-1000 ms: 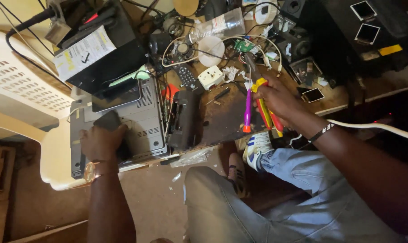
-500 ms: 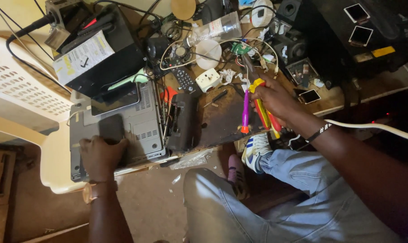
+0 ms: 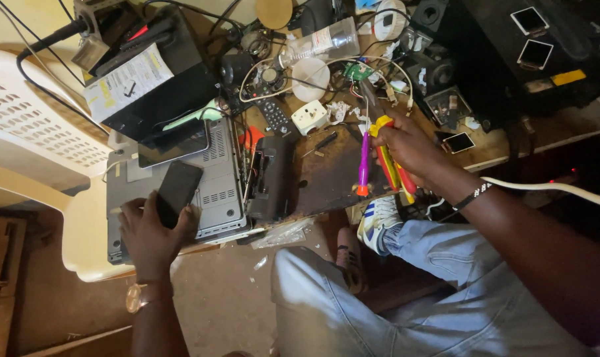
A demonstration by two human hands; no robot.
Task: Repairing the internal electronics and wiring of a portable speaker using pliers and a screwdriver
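Note:
My left hand (image 3: 148, 235) holds a black smartphone (image 3: 178, 188) over a grey device casing (image 3: 217, 178) that lies on a white plastic chair (image 3: 29, 132). My right hand (image 3: 409, 145) grips several tools at once: pliers with red and yellow handles (image 3: 391, 162) and a screwdriver with a purple handle (image 3: 363, 165). Just left of that hand, a dark wooden board (image 3: 326, 175) lies on the cluttered bench. A beaded band sits on my right wrist and a watch on my left.
A black box with a paper label (image 3: 148, 86) stands behind the casing. A white socket (image 3: 311, 117), a remote control (image 3: 273, 112), a clear bottle (image 3: 316, 43), cables and small phones (image 3: 531, 20) crowd the bench. A white cable (image 3: 551, 188) crosses my right arm.
My left hand has lifted the smartphone slightly up and right off the casing. The right hand has kept the tools in about the same place.

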